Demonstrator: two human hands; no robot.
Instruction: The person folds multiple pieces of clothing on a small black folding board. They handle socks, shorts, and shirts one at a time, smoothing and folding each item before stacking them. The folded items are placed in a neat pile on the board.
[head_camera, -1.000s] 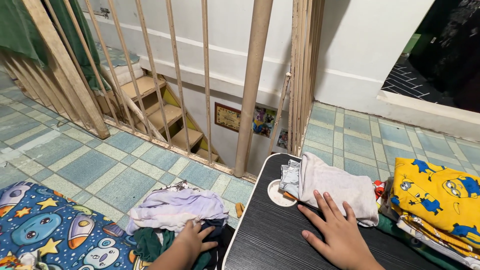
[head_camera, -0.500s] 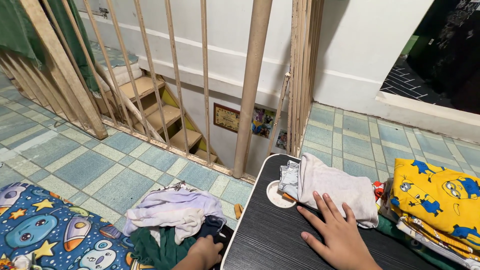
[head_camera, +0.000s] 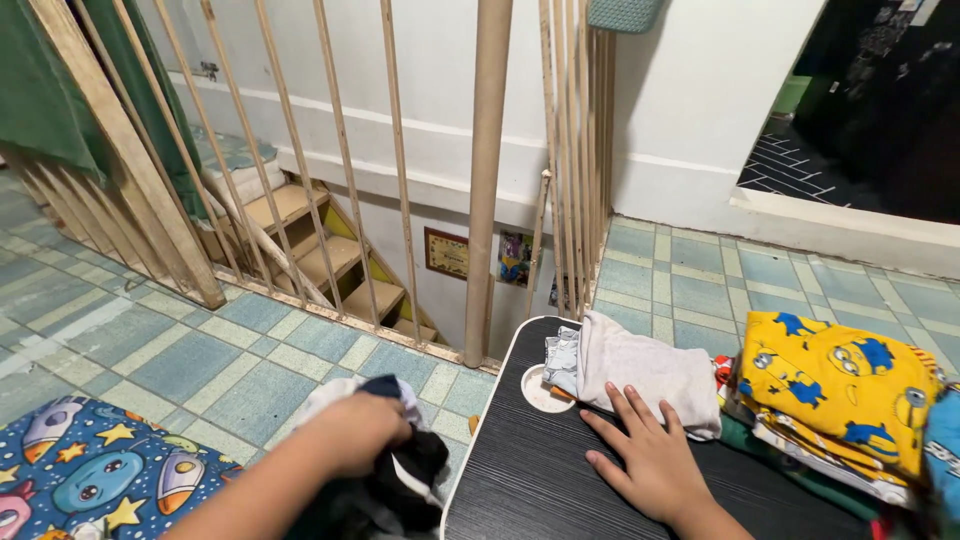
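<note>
Dark crumpled cloth garment (head_camera: 405, 480) sits bunched in your left hand (head_camera: 355, 432), fingers closed around it, lifted just left of the black wood-grain table (head_camera: 530, 480). Your right hand (head_camera: 645, 460) lies flat and open on the table, fingertips touching the folded pale grey garment (head_camera: 645, 370). So the table's bare near surface lies directly right of the held garment, which hangs downward.
</note>
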